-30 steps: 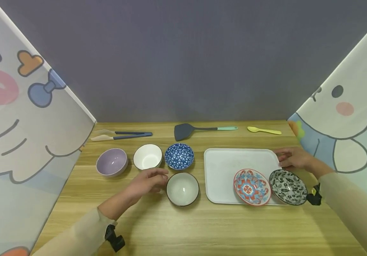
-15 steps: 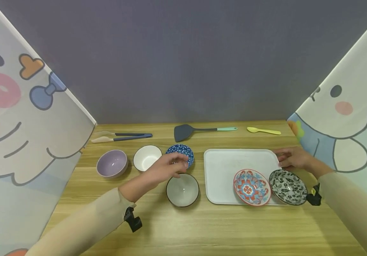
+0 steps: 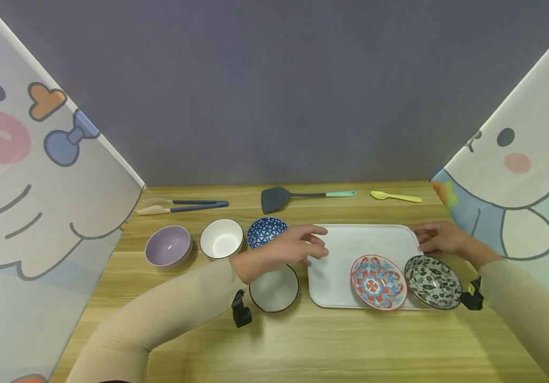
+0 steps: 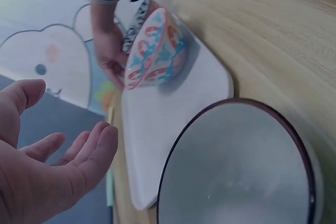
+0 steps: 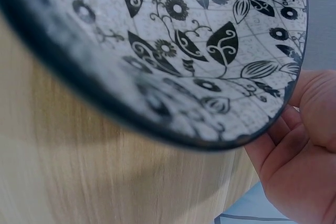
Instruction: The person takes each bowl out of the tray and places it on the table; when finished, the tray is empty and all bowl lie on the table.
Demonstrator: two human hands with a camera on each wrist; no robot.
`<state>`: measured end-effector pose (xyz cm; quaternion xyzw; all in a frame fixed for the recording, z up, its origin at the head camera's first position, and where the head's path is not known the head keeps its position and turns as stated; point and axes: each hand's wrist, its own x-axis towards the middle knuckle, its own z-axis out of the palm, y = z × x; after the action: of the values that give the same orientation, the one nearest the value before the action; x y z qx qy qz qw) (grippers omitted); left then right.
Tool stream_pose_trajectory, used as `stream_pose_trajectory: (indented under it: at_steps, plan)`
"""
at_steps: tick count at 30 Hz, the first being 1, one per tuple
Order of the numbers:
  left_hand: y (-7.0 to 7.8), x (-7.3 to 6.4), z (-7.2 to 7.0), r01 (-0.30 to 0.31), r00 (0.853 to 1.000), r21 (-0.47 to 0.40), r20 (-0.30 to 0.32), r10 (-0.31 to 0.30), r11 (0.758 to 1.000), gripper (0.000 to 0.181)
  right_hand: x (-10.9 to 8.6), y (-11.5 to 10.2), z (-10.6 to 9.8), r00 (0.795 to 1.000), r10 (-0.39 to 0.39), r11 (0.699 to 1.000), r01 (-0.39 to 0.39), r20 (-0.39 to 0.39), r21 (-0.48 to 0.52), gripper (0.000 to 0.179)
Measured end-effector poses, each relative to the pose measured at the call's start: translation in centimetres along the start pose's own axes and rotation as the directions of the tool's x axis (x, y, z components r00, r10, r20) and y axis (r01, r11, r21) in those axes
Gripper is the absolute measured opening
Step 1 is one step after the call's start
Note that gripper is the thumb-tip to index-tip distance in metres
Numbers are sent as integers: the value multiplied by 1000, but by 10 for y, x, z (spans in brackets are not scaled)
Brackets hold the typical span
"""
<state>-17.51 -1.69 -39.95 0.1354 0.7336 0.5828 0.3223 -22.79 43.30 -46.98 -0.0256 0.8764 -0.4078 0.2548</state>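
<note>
My left hand (image 3: pixel 298 244) hovers beside the left end of the white tray (image 3: pixel 336 266), palm down in the head view, its fingers spread and holding nothing. Below its wrist is a grey-white bowl (image 3: pixel 274 290) with a dark rim; behind it a blue patterned bowl (image 3: pixel 265 230) is partly covered. My right hand (image 3: pixel 439 238) grips the tray's far right edge with curled fingers; the fingertips are partly hidden. In front of that hand, a black-and-white floral bowl (image 5: pixel 210 51) leans at the tray's right end. Beside it a red-and-blue patterned bowl (image 3: pixel 378 282) sits tilted on the tray.
A purple bowl (image 3: pixel 168 246) and a white bowl (image 3: pixel 221 238) stand on the left of the wooden table (image 3: pixel 322 346). Along the back lie tongs (image 3: pixel 193 206), a dark spatula (image 3: pixel 276 199) with a mint handle and a yellow spoon (image 3: pixel 396 197). A grey wall (image 3: pixel 274 96) rises behind.
My left hand has moved right, from beside the grey-white bowl, past the blue bowl, to the tray's left end. The right hand and the bowls have stayed put.
</note>
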Motion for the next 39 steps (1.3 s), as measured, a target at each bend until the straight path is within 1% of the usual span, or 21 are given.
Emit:
stream_pose_trajectory:
  at_steps: [6,11,15,21,27,31,39]
  plan:
    - [3,21,20,63,997,-5,38,-63,998,65,-3,0,0,1000,-8,1000,8,-8,2,68]
    - [-1,35,37,106,993,-6,60,-105,994,69,-2,0,3,1000,-13,1000,14,-10,11,68]
    - [-5,42,52,139,989,-23,61,-138,990,70,-1,1,3,1000,-22,1000,22,-12,2,67]
    - [-6,48,70,174,984,-44,58,-171,984,71,-1,2,2,999,4,1000,-4,-33,-13,69]
    - [-5,52,79,184,983,-46,24,-183,982,72,-2,-1,2,999,12,1000,-12,-33,-8,70]
    - [-7,54,82,192,981,-20,1,-192,981,69,-3,-4,2,999,10,1000,-10,-32,-15,69]
    - [-10,57,85,193,981,38,1,-193,981,60,-3,-3,2,1000,9,1000,-10,-23,-12,67]
